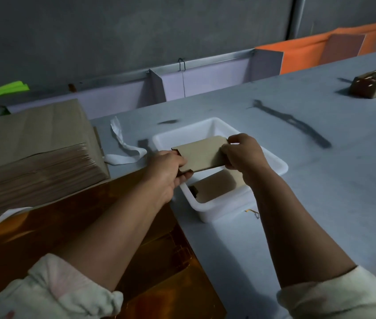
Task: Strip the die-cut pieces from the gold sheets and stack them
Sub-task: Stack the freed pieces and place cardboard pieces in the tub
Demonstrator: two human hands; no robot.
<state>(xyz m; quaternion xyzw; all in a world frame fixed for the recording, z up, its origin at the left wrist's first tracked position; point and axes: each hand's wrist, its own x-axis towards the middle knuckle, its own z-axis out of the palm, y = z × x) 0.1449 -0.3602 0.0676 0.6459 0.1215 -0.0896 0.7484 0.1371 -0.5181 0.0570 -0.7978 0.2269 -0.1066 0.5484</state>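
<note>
1. A die-cut piece (202,155) is held above a white tray (223,207), brown face up and clear of the tray's rim.
2. Its 9 o'clock end is gripped by the left hand (170,168), with the thumb on top and the fingers curled beneath. Its 3 o'clock end is pinched by the right hand (243,155), whose fingers are curled over the edge.
3. The long axis of the piece runs from about 9 to 3 o'clock, with the 3 o'clock end tipped slightly higher.
4. A stack of pieces (214,187) lies inside the tray, at about 6 o'clock from the held piece. Its long axis is nearly parallel to that of the held piece. A gap seems to be left between the two.
5. The coming move is judged to be a plain lowering toward 6 o'clock, with little turning needed. Neither hand is nearer, since one end is held by each.
6. The gold sheets (159,261) lie at 7 o'clock from the tray, under the left forearm. A pile of brown sheets (35,157) is seen at 9 o'clock.
</note>
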